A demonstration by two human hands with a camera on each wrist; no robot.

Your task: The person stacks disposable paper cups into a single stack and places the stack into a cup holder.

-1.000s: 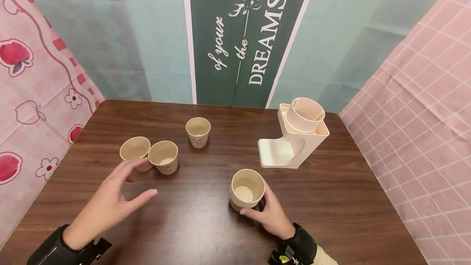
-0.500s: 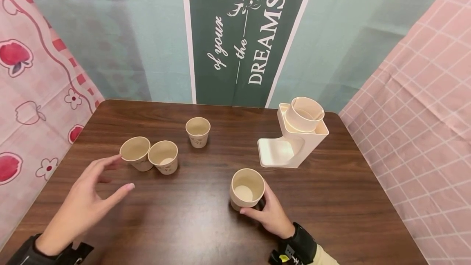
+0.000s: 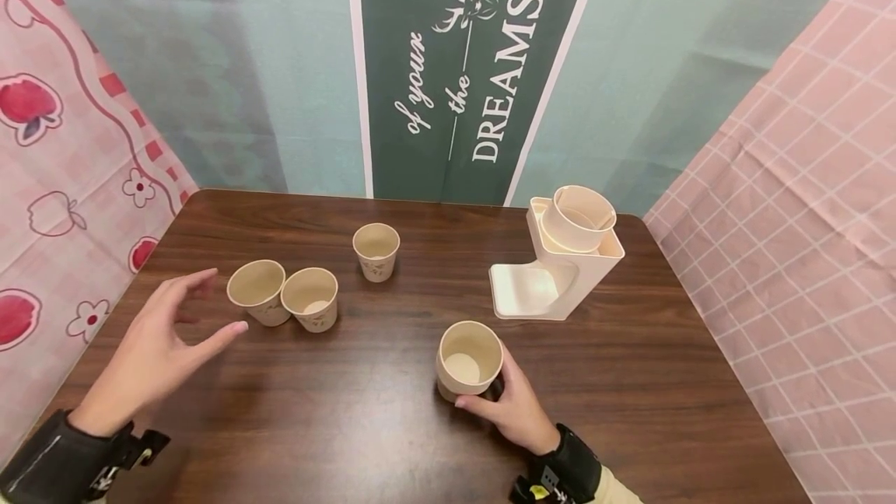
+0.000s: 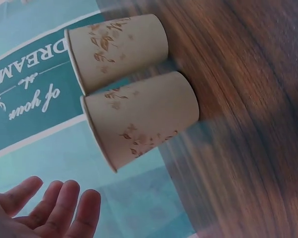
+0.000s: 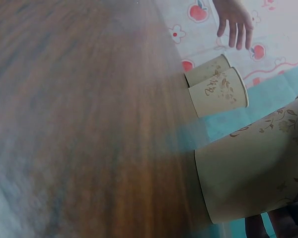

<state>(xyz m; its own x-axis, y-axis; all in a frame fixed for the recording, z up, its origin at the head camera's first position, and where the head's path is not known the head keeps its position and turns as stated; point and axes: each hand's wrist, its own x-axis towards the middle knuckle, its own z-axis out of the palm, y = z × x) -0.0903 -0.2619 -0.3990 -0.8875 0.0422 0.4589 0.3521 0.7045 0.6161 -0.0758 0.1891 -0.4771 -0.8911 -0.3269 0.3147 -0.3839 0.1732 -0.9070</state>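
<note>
My right hand (image 3: 516, 409) grips a beige paper cup (image 3: 467, 364) from its right side, at the front middle of the table. In the right wrist view that paper cup (image 5: 253, 171) shows a brown leaf print. Two more paper cups stand upright side by side at the left, the outer cup (image 3: 264, 308) and the inner cup (image 3: 315, 316). Just left of the outer one, my left hand (image 3: 150, 348) hovers with fingers spread, holding nothing. The left wrist view has its fingers (image 4: 64, 208) apart from both cups' rims. Farther back stands another paper cup (image 3: 378, 263).
A cream plastic stand (image 3: 584, 274) with a flat foot is at the back right, a round cream holder (image 3: 579, 224) on its top. Fabric hangs behind the wooden table (image 3: 364, 426) and along both sides.
My left hand has moved leftward from over the two left cups to beside the outer one, then slightly forward. The right hand keeps its grip on its paper cup in place.
</note>
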